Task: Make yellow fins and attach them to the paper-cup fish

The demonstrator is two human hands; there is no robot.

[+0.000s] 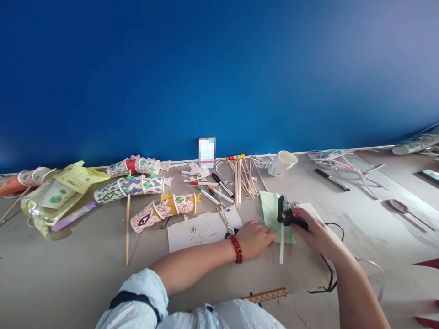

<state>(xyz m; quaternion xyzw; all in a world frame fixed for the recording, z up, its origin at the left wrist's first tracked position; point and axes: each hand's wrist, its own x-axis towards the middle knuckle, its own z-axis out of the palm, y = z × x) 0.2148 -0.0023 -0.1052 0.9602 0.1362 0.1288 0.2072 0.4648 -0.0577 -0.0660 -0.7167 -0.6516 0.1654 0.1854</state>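
My right hand (313, 228) is wrapped round the black handle of a hot glue gun (284, 211). A white glue stick (281, 249) sticks out of its rear end toward me. The gun is above a sheet of light green paper (269, 205), and from here I cannot tell whether its nozzle touches it. My left hand (256, 238) lies palm down with its fingers together and bent, the tips on the near left edge of the green paper. Left of it, scissors (225, 222) rest on a white sheet (192, 233) with coloured marks. A white box-like object (310, 210) is partly hidden behind my right hand.
Fish made of decorated paper cups (164, 210) and a yellow plastic package (65, 192) lie left. Toward the wall are markers (222, 185), wooden sticks (238, 180), a phone (207, 153) and a paper cup (282, 163). A black cable (331, 274) runs beside my right forearm.
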